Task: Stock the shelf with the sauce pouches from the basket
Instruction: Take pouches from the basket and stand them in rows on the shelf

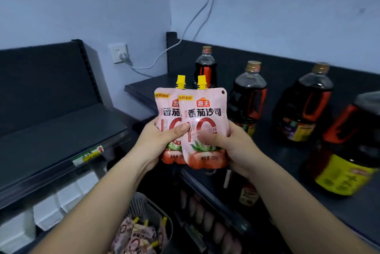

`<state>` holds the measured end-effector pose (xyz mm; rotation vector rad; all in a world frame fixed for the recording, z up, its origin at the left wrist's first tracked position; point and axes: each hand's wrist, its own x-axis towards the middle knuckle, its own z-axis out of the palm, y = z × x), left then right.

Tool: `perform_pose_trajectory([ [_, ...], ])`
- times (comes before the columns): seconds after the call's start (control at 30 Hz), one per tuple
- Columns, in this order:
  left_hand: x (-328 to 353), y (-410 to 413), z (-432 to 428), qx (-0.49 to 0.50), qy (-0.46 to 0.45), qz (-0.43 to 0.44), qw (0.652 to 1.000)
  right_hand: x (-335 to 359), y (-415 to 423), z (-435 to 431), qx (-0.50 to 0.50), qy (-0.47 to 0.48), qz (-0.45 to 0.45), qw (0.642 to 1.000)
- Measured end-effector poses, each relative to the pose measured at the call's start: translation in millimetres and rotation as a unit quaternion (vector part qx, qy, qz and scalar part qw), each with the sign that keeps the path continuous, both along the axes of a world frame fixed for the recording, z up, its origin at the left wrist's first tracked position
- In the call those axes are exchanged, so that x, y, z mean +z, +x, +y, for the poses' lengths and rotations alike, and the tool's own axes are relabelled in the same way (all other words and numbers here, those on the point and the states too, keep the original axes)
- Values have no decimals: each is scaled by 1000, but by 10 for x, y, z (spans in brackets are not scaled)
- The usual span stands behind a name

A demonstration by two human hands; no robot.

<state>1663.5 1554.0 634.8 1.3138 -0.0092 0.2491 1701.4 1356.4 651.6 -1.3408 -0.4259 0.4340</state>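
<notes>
Head view: two pink sauce pouches are held upright near the middle of the frame. The left pouch (164,109) is partly tucked behind the right pouch (205,109), and their yellow spouts (181,82) point to 12 o'clock.

The pouches are judged to be soft, film-walled and fairly light. Some give is to be expected under a squeeze, and the glossy skin may prove slippery. The fuller lower body is judged the surest place to be gripped, or the stiff neck under the spout. A hard squeeze is best avoided.

The left hand (158,140) is wrapped round the lower half of the left pouch, with the thumb laid across the front as far as the edge of the right pouch. The right hand (234,146) is clamped on the lower right side of the right pouch; its thumb is pressed flat on the printed face and its fingers are hidden behind. Both hands are closed on their loads and are held close together.

The dark shelf (287,161) lies at 3 o'clock from the pouches and carries a row of dark bottles (248,97). The basket (144,202), at 6 o'clock, holds more pouches.
</notes>
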Motion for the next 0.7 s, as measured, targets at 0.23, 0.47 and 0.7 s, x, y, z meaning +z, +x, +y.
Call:
perform_pose_trajectory([
  [0.23, 275, -230, -1442, -127, 44, -54, 990, 178, -699, -1507, -113, 41, -31, 992],
  [0.47, 293, -588, -3253, -225, 40, -76, 971, 324, -1562, -3216, -255, 16, -61, 965],
  [0.7, 391, -902, -4761, -381, 31, -59, 922, 324, -2329, -4529, -395, 42, -63, 915],
])
